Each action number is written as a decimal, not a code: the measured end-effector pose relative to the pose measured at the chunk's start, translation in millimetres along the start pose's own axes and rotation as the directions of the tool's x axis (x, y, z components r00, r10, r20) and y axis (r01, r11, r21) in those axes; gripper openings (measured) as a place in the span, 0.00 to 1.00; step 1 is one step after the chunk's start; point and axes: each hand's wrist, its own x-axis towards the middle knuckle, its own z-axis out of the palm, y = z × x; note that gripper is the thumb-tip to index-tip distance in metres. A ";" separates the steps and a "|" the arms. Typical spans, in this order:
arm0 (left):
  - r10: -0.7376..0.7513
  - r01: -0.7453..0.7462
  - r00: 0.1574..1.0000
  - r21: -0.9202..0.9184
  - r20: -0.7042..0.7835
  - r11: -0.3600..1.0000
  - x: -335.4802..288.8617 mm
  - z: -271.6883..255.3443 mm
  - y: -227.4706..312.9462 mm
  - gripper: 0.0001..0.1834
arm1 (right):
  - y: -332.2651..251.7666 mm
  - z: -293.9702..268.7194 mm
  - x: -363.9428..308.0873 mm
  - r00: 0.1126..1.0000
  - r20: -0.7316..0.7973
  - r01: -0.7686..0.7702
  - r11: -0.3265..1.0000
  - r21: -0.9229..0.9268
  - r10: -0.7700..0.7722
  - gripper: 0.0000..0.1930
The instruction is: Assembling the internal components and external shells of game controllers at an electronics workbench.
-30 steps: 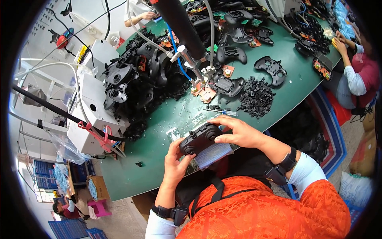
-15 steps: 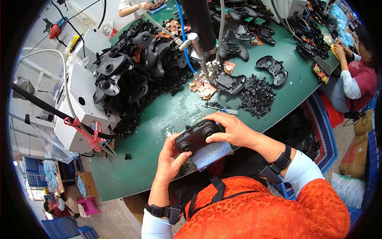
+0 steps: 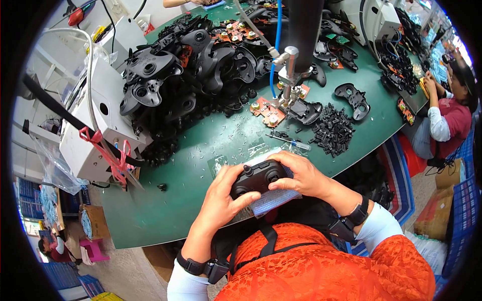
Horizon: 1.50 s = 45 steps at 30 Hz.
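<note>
A black game controller (image 3: pixel 258 176) is held between both hands over the near edge of the green table. My left hand (image 3: pixel 221 193) grips its left end, thumb along the near side. Around its right end closes my right hand (image 3: pixel 304 175), with the thumb on the near face by a round stick. A knob stands up from the far left part of the controller. Beneath it lies a blue-and-white patterned cloth or pad (image 3: pixel 275 201). Just beyond the hands is a screwdriver with a clear blue handle (image 3: pixel 296 144). Fingers behind the controller are hidden.
Black controller shells (image 3: pixel 201 65) are heaped at the far left. A metal-tipped vertical tool (image 3: pixel 288 75) stands over an orange circuit board (image 3: pixel 267 111). Small black parts (image 3: pixel 332 130) are piled right of it, near a lone shell (image 3: pixel 352 102). Another person (image 3: pixel 449 105) works at right.
The controller is tipped a little differently, and my left fingers have moved over its far left side. My head view has shifted, so the table scene sits slightly differently. Both hands keep their hold.
</note>
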 end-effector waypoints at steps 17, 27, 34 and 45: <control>0.191 -0.189 0.968 0.030 -0.160 0.982 7.0 14.1 -7.7 0.17 | -19.5 9.3 8.9 0.997 -0.048 -0.041 0.973 0.229 0.054 0.11; 0.146 -0.156 0.981 -0.078 -0.127 0.985 0.6 12.4 -7.7 0.18 | -28.3 14.3 5.3 0.987 -0.041 -0.137 0.946 0.292 0.155 0.12; 0.301 -0.313 0.943 -0.076 -0.140 0.947 -6.3 10.5 -19.2 0.17 | -34.3 13.8 -1.0 0.996 -0.061 -0.052 0.978 0.204 0.066 0.13; 0.020 -0.022 1.000 -0.244 -0.012 0.970 9.6 -3.6 -21.6 0.23 | -12.4 12.4 -2.3 0.945 -0.056 -0.243 0.803 0.544 0.323 0.22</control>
